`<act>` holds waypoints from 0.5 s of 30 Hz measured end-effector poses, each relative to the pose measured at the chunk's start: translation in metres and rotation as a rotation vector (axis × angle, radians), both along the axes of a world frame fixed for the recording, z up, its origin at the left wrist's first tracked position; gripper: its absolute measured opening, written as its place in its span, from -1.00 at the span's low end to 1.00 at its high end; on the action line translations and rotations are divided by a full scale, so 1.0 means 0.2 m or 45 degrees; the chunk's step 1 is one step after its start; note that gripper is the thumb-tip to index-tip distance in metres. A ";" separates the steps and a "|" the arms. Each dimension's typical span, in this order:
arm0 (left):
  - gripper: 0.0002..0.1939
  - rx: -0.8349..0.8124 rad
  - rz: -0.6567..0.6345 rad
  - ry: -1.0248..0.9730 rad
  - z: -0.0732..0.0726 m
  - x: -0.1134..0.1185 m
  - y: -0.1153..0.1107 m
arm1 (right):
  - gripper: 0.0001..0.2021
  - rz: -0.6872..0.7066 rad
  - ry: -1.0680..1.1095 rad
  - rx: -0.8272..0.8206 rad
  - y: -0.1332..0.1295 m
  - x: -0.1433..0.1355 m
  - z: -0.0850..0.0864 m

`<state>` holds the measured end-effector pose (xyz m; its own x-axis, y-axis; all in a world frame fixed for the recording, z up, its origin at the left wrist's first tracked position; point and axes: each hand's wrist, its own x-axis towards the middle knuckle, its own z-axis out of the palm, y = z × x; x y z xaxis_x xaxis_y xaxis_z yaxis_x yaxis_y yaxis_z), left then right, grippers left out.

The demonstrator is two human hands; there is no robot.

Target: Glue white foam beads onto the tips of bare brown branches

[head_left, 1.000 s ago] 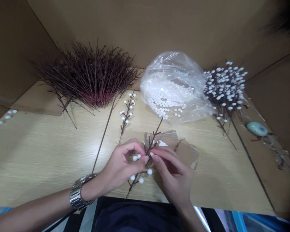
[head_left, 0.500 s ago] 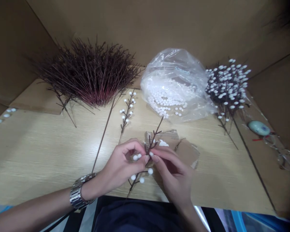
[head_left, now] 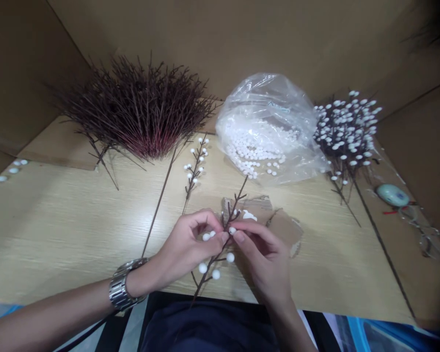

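My left hand (head_left: 194,237) pinches a brown artificial twig (head_left: 213,260) near its middle, between thumb and fingers. The twig slants from lower left to upper right, and several white balls sit on the tips of its lower side branches. Between the thumb and forefinger of my right hand (head_left: 266,252) is a small white ball (head_left: 232,231), right beside the twig. Whether that ball touches a branch tip I cannot tell. Just beyond my fingers lies a torn piece of cardboard (head_left: 284,232) with a white patch (head_left: 248,215) on it.
A large bundle of bare brown twigs (head_left: 139,112) lies at the back left. One twig with white balls (head_left: 195,168) rests in front of a clear plastic bag (head_left: 271,127) of white balls. A bunch of ball-tipped twigs (head_left: 346,127) and a pale green oval object (head_left: 393,194) are at right.
Both hands keep nearly the same place around the twig. The white ball in my right fingers shows more fully, and the camera view has shifted slightly.
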<state>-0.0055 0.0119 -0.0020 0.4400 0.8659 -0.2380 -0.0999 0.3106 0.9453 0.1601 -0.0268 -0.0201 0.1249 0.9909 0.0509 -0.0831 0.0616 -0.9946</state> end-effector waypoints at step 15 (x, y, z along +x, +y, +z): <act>-0.83 -0.057 0.004 -0.035 -0.01 -0.01 -0.01 | -0.90 -0.036 -0.160 -0.008 -0.01 0.00 -0.02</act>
<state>-0.0077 0.0100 -0.0046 0.4443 0.8560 -0.2644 -0.1263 0.3521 0.9274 0.1610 -0.0281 -0.0234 0.1457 0.9874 0.0614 0.0440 0.0556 -0.9975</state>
